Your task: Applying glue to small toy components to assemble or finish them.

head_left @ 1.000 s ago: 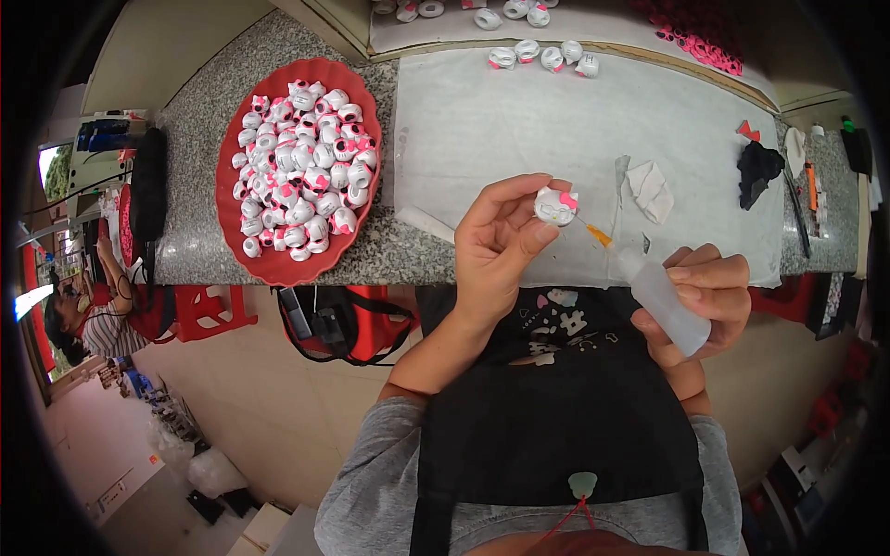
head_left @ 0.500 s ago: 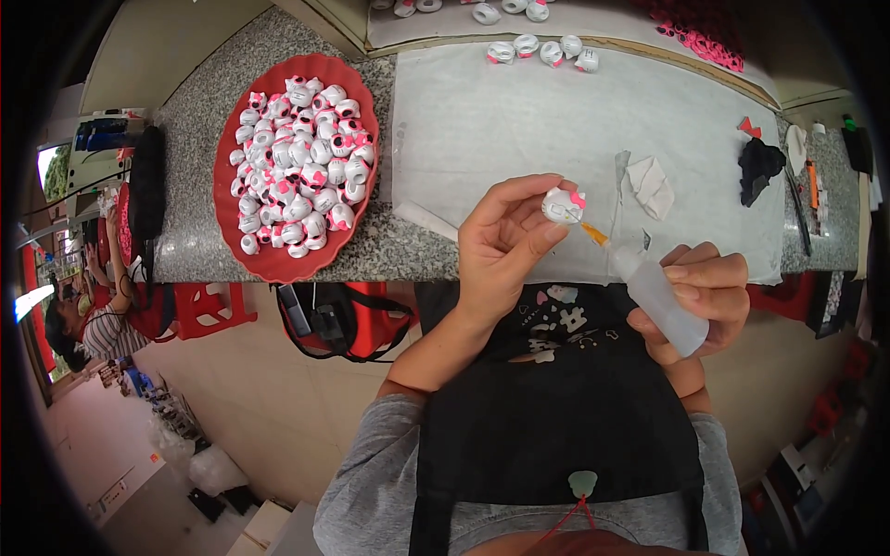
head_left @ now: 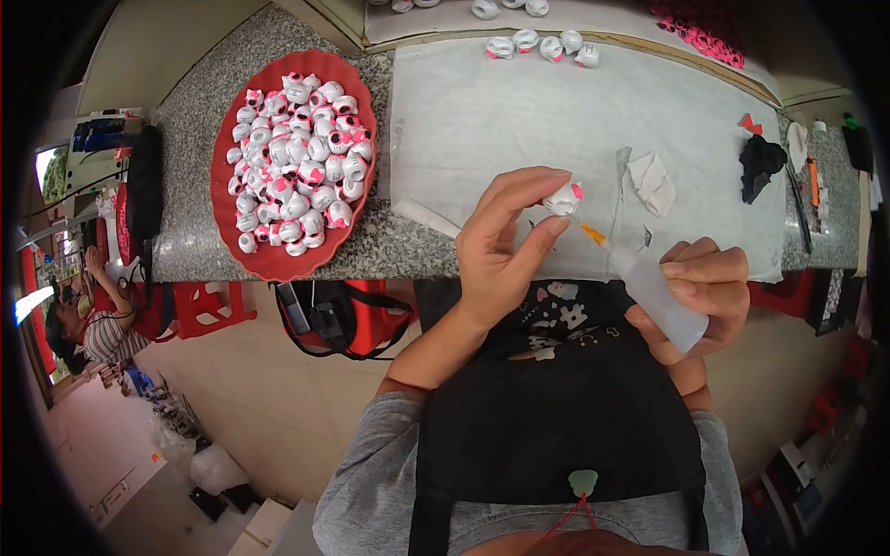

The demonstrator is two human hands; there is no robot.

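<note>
Between the thumb and fingers of my left hand [head_left: 505, 236] is a small white cat-head figurine [head_left: 562, 198] with a pink bow. My right hand [head_left: 705, 295] is closed around a translucent squeeze bottle [head_left: 656, 298], tilted so that its orange needle tip [head_left: 592, 233] points up and left at the figurine. The thin needle end lies close to the figurine's lower edge; whether it touches, I cannot tell. Left of my hands stands a red scalloped tray [head_left: 225, 199] heaped with white and pink figurines [head_left: 298, 157] of the same kind.
White paper [head_left: 464, 120] covers the worktop, with a crumpled tissue [head_left: 652, 183] on it. Several figurines [head_left: 549, 46] stand at its far edge. A black cloth [head_left: 762, 167] and tools lie at right. Another person [head_left: 102, 320] sits far left, near a red stool [head_left: 211, 310].
My left hand has turned the figurine, and its fingers are spread a little wider around it. The needle tip is slightly farther from the figurine's face. The person at left has moved an arm.
</note>
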